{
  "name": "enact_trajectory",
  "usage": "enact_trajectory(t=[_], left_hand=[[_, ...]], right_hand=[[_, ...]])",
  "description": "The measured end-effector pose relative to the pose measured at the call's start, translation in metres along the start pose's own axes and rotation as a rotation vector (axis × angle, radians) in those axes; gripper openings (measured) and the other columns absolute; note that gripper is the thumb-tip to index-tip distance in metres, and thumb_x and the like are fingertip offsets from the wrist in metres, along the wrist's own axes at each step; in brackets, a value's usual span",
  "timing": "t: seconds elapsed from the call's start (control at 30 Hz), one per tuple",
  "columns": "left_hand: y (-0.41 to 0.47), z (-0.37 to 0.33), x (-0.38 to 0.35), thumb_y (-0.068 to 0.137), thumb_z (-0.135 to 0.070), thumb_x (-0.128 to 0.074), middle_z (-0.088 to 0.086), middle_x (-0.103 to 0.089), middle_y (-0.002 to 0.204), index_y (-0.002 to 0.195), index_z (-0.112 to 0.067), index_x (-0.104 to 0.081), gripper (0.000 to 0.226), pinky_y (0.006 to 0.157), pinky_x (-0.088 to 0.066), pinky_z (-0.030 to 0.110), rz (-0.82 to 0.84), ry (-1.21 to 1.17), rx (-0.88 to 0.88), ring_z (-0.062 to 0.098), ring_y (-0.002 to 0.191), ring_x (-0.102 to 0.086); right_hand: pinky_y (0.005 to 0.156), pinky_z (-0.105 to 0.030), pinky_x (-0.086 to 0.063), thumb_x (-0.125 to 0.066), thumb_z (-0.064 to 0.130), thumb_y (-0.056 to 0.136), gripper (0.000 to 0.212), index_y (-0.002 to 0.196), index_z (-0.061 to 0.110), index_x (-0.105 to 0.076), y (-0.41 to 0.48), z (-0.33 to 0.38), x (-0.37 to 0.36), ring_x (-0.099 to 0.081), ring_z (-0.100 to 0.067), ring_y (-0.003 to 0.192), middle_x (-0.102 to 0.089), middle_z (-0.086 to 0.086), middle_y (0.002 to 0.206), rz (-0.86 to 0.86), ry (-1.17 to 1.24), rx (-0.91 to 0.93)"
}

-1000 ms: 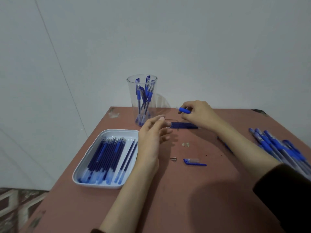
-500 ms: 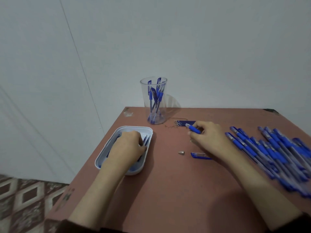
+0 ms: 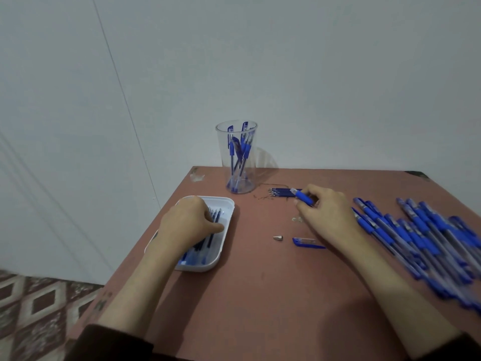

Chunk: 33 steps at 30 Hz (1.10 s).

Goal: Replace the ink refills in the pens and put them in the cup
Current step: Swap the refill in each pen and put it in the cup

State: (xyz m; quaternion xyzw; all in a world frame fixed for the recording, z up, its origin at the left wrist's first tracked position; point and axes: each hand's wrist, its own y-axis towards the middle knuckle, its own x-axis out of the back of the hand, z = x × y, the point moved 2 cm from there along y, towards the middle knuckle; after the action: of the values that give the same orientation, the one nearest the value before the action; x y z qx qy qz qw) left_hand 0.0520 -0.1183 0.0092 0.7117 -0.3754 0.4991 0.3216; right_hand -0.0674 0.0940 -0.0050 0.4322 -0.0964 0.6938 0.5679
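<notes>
A clear plastic cup with several blue pens stands at the table's far edge. My left hand reaches into a white tray of blue refills, fingers curled down onto them; whether it holds one I cannot tell. My right hand grips a blue pen barrel just in front of a small row of used refills. A metal pen tip and a blue cap lie loose between my hands.
A large heap of blue pens covers the right side of the reddish table. The table's left edge runs close beside the tray, with patterned floor below. A pale wall stands right behind the cup.
My left hand has dropped into the tray onto the refills. My right hand, still holding the barrel, has come back from the used refills. The view has swung left.
</notes>
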Motion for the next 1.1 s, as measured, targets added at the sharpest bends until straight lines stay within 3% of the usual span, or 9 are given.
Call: enact_trajectory(t=[0.17, 0.27, 0.4, 0.53, 0.63, 0.7, 0.77, 0.93, 1.1], left_hand=[[0.001, -0.005, -0.007, 0.078, -0.022, -0.064, 0.008, -0.068, 0.072, 0.069, -0.005, -0.07, 0.02, 0.047, -0.037, 0.022, -0.034, 0.055, -0.032, 0.022, 0.066, -0.064], [0.006, -0.005, -0.009, 0.077, -0.019, -0.063, 0.004, -0.048, 0.053, 0.055, -0.007, -0.05, 0.029, 0.043, -0.029, 0.023, -0.019, 0.061, -0.01, 0.019, 0.049, -0.044], [0.007, -0.011, -0.008, 0.077, -0.017, -0.059, 0.002, -0.031, 0.049, 0.052, -0.011, -0.03, 0.04, 0.042, -0.021, 0.024, -0.021, 0.061, 0.004, 0.017, 0.045, -0.028], [0.002, -0.01, 0.006, 0.078, -0.021, -0.06, 0.003, -0.03, 0.049, 0.052, -0.008, -0.031, 0.041, 0.045, -0.022, 0.025, -0.199, -0.074, 0.041, 0.017, 0.046, -0.025], [0.006, -0.016, 0.022, 0.078, -0.019, -0.06, 0.012, -0.054, 0.052, 0.056, 0.007, -0.053, 0.034, 0.05, -0.042, 0.031, -0.271, -0.517, 0.004, 0.024, 0.049, -0.045], [0.008, -0.029, 0.023, 0.082, -0.01, -0.06, 0.021, -0.068, 0.067, 0.064, 0.007, -0.063, 0.025, 0.063, -0.056, 0.034, -0.159, -0.984, 0.003, 0.026, 0.061, -0.064], [0.007, -0.049, 0.012, 0.085, 0.0, -0.06, 0.016, -0.069, 0.067, 0.077, 0.004, -0.066, 0.011, 0.06, -0.058, 0.023, 0.033, -1.275, 0.01, 0.02, 0.061, -0.067], [0.012, -0.077, -0.02, 0.082, 0.006, -0.064, 0.007, -0.071, 0.076, 0.109, 0.002, -0.061, 0.028, 0.065, -0.057, 0.02, 0.153, -1.618, 0.055, 0.013, 0.066, -0.07], [0.016, -0.078, -0.031, 0.087, 0.008, -0.055, 0.011, -0.062, 0.087, 0.096, -0.004, -0.062, 0.016, 0.076, -0.059, 0.028, -0.049, -1.918, 0.082, 0.013, 0.069, -0.069]], right_hand=[[0.057, -0.029, -0.04, -0.06, 0.028, 0.088, 0.021, 0.069, 0.033, -0.053, -0.001, 0.001, -0.001, -0.054, -0.01, 0.064, -0.059, 0.013, 0.062, 0.021, -0.01, 0.021], [0.057, -0.029, -0.043, -0.06, 0.029, 0.088, 0.021, 0.069, 0.033, -0.054, -0.002, 0.0, -0.001, -0.055, -0.01, 0.064, -0.061, 0.01, 0.065, 0.016, -0.014, 0.02], [0.059, -0.031, -0.045, -0.06, 0.029, 0.088, 0.021, 0.069, 0.033, -0.054, -0.002, 0.001, -0.001, -0.056, -0.011, 0.065, -0.062, 0.01, 0.066, 0.017, -0.02, 0.013], [0.057, -0.029, -0.044, -0.06, 0.028, 0.088, 0.022, 0.068, 0.033, -0.053, -0.002, 0.002, 0.0, -0.055, -0.007, 0.062, -0.06, 0.014, 0.061, 0.026, -0.013, 0.012], [0.054, -0.027, -0.042, -0.061, 0.028, 0.088, 0.018, 0.071, 0.031, -0.057, -0.003, 0.004, -0.001, -0.054, -0.006, 0.06, -0.061, 0.013, 0.06, 0.032, 0.012, 0.014], [0.056, -0.029, -0.043, -0.062, 0.027, 0.087, 0.018, 0.07, 0.03, -0.057, -0.003, 0.004, -0.001, -0.056, -0.009, 0.06, -0.061, 0.011, 0.06, 0.037, 0.038, 0.008], [0.059, -0.033, -0.047, -0.062, 0.026, 0.086, 0.02, 0.068, 0.029, -0.057, -0.002, 0.003, 0.001, -0.057, -0.013, 0.061, -0.061, 0.009, 0.06, 0.028, 0.061, -0.011], [0.055, -0.029, -0.039, -0.06, 0.027, 0.086, 0.027, 0.062, 0.031, -0.049, 0.001, -0.002, 0.007, -0.051, -0.009, 0.058, -0.059, 0.004, 0.061, -0.009, 0.023, -0.017], [0.051, -0.023, -0.035, -0.058, 0.029, 0.088, 0.018, 0.071, 0.032, -0.054, -0.002, 0.003, 0.01, -0.054, 0.009, 0.057, -0.058, 0.012, 0.061, 0.047, -0.008, 0.053]])
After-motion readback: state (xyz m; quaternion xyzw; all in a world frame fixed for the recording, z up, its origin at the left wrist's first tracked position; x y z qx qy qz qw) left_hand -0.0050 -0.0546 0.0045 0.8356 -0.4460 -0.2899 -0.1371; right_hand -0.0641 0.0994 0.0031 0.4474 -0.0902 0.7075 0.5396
